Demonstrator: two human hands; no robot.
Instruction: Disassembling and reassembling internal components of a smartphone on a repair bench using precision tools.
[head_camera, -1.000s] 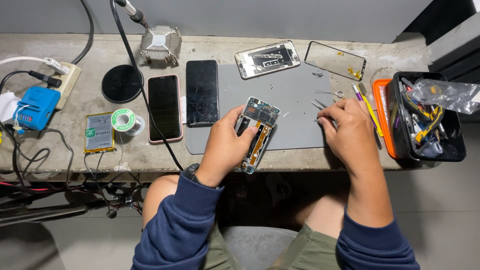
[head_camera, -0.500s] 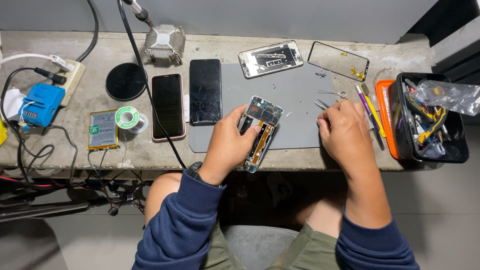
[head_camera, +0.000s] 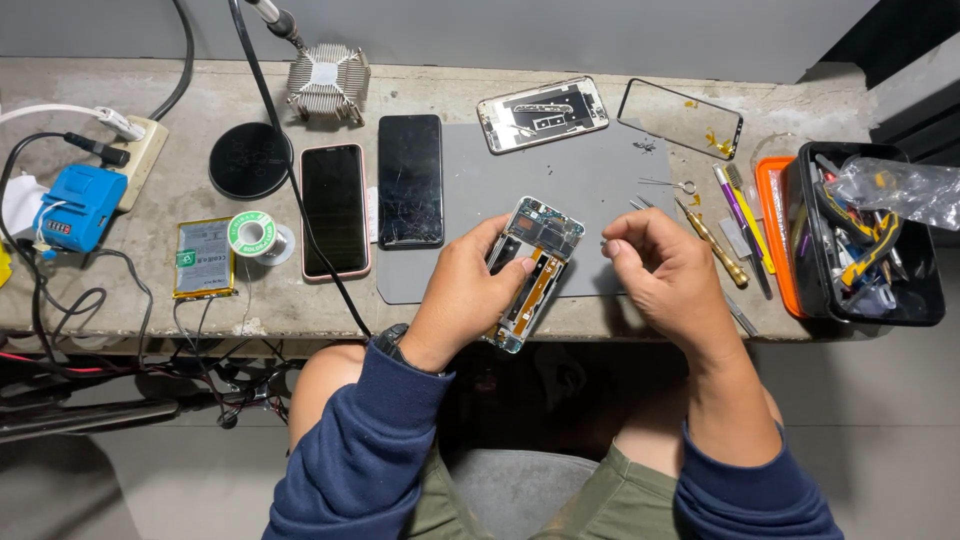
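left hand (head_camera: 466, 296) gripped the opened smartphone with exposed circuit board and orange flex cable (head_camera: 530, 270), fingers wrapped round its left edge, thumb on the face. phone sat tilted, top toward 1 o'clock, over the front edge of the grey rubber work mat (head_camera: 590, 180), bottom end hanging past the concrete bench (head_camera: 120, 290) lip. right hand (head_camera: 668, 276) just at 3 o'clock of the phone, fingers curled in, thumb and forefinger pinched together; cannot tell if anything tiny was between them. not touching the phone.

at 9 o'clock of the phone: black cracked smartphone (head_camera: 410, 180), then pink-rimmed black smartphone (head_camera: 335, 210). at 12 o'clock: silver phone frame (head_camera: 542, 113), thin glass panel (head_camera: 680, 117) beside it. at 3 o'clock of the right hand: brass-handled screwdriver (head_camera: 712, 243), orange tray (head_camera: 775, 230), black plastic tool box (head_camera: 870, 240). far at 9 o'clock: flat battery (head_camera: 203, 258), green solder spool (head_camera: 252, 235), round black pad (head_camera: 250, 160), blue device (head_camera: 78, 206).
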